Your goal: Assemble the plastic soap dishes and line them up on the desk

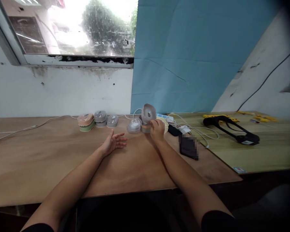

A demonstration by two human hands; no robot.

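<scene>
My right hand (157, 129) reaches to the back of the brown table (50, 161) and closes its fingers round a small grey case (148, 120) whose lid stands tilted up. A cream round case (164, 124) sits just behind that hand. A clear white case (134, 125) lies just left of the grey one. My left hand (113, 142) hovers over the table with the palm up and the fingers spread, holding nothing. Further left stand a pink-and-green stack (86, 122) and two grey cases (100, 118) (112, 120).
A dark phone (188, 146) lies right of my right arm, beside white cables and a charger (185, 129). A black strap device (232, 129) and yellow parts (261, 118) lie on the lighter table at right. A white cable (26, 129) runs along the left. Window and blue sheet behind.
</scene>
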